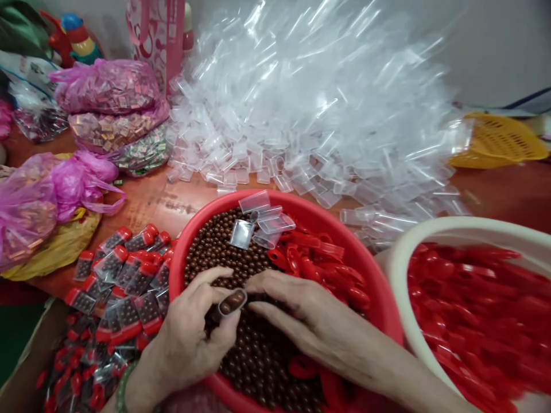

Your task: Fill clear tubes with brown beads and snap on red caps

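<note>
A clear plastic case (pixel 233 303) with brown balls inside is held between the fingers and thumb of my left hand (pixel 196 321), its open end facing me. My right hand (pixel 297 310) reaches in from the right, fingertips beside the case and low over the brown balls (pixel 253 355); whether they grip anything is hidden. Both hands are over a red basin (pixel 279 198). Several clear cases (pixel 269 221) lie on the balls at the back of the basin, and red plastic caps (pixel 318 258) fill its right side.
Filled cases with red caps (pixel 129 287) pile up at the left. Behind the basin rises a large heap of clear cases (pixel 318 115). A white tub (pixel 398 275) of red parts stands right, pink bags (pixel 112 92) back left, a yellow basket (pixel 499 140) back right.
</note>
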Demonstrator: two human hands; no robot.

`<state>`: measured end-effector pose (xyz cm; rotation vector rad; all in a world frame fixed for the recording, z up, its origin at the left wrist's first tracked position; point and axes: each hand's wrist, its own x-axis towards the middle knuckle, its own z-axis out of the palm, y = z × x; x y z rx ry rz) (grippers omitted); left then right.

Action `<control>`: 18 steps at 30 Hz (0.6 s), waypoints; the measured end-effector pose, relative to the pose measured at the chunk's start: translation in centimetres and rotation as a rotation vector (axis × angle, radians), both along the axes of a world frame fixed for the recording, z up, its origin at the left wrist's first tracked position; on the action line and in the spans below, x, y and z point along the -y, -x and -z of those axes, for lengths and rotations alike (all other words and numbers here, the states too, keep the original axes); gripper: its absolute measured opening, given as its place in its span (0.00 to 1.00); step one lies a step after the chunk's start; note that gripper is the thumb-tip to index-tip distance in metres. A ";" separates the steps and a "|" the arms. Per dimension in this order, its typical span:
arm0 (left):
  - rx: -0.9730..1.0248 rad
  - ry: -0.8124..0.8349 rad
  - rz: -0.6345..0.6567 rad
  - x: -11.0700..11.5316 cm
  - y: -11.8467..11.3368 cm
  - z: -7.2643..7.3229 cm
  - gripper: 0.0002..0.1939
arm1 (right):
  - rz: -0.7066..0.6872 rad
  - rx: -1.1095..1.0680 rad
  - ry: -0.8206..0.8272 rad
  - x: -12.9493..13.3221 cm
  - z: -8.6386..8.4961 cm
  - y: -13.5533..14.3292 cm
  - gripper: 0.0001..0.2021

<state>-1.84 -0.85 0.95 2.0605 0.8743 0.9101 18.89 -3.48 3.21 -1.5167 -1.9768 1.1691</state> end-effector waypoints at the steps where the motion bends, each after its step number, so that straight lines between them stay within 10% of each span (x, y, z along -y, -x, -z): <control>1: 0.012 0.014 0.000 0.0 -0.1 0.1 0.07 | 0.035 0.099 -0.090 -0.1 0.2 -0.6 0.09; 8: 0.059 0.042 -0.045 -0.2 -0.7 1.1 0.07 | 0.135 1.052 -0.637 -1.9 2.7 -1.9 0.08; 18: 0.111 0.321 -0.066 0.0 -0.3 0.9 0.11 | 0.065 1.015 -0.565 -2.2 3.8 -1.9 0.03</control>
